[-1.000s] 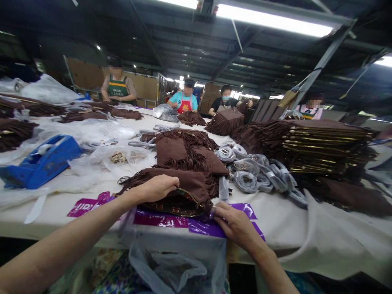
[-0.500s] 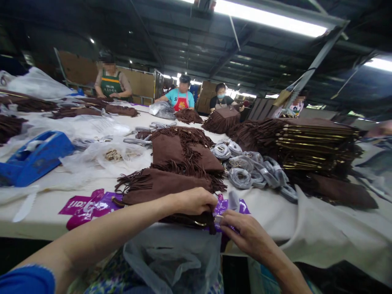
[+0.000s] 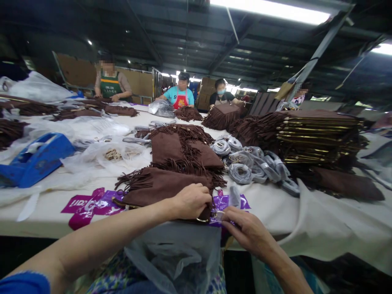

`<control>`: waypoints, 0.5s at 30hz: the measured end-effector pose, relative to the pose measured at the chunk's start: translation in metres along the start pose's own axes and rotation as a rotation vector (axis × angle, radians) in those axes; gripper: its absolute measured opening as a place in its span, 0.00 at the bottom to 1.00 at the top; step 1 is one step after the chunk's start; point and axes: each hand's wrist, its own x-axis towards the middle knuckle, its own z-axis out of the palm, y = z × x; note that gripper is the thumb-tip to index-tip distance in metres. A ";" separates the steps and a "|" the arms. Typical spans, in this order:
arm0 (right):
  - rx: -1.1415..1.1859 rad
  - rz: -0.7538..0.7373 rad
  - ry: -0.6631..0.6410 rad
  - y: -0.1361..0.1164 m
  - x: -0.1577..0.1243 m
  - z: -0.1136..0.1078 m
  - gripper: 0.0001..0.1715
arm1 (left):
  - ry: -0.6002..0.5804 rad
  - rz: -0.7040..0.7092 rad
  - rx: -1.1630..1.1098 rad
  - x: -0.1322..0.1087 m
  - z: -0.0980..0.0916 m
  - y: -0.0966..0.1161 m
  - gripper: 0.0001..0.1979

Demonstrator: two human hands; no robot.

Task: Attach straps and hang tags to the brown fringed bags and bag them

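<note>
A brown fringed bag [image 3: 159,188] lies at the near table edge, its gold zip showing along the front. My left hand [image 3: 193,200] is closed on the bag's right end, fingers bent over the edge by the zip. Just right of it, my right hand [image 3: 245,228] is closed in a pinch beside a small pale, shiny piece at the bag's corner. What sits between those fingertips is too small to make out. Under the bag lies a purple and magenta plastic wrapper [image 3: 88,206]. A clear plastic bag [image 3: 177,253] hangs over my lap.
Behind are more brown fringed bags [image 3: 167,149], wrapped straps [image 3: 240,173] and a tall bag stack [image 3: 318,134] at right. A blue tape dispenser [image 3: 45,159] stands left, near white plastic sheets [image 3: 79,126]. Several co-workers, one in a green apron [image 3: 110,85], are across the table.
My left hand has shifted slightly left and down over the bag's end. The dark end piece that hung below its fingers no longer shows there. My right hand stays nearly in place.
</note>
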 end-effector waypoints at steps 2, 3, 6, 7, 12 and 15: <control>0.029 0.010 0.023 0.000 -0.002 0.001 0.10 | 0.056 0.061 -0.056 -0.001 0.004 0.000 0.10; 0.049 0.008 0.033 0.000 -0.002 0.001 0.10 | 0.071 0.092 -0.094 0.000 0.005 0.001 0.11; 0.094 -0.006 0.054 0.003 0.003 0.001 0.10 | 0.024 0.056 -0.178 0.007 0.005 0.004 0.08; 0.102 -0.015 0.059 0.004 0.007 0.001 0.10 | -0.007 0.020 -0.210 0.012 0.005 0.003 0.07; 0.128 -0.058 0.158 0.017 0.028 0.000 0.10 | -0.052 -0.157 -0.611 0.038 0.020 -0.016 0.06; 0.123 0.000 0.329 0.021 0.029 0.004 0.10 | 0.040 -0.302 -0.995 0.041 0.035 -0.032 0.08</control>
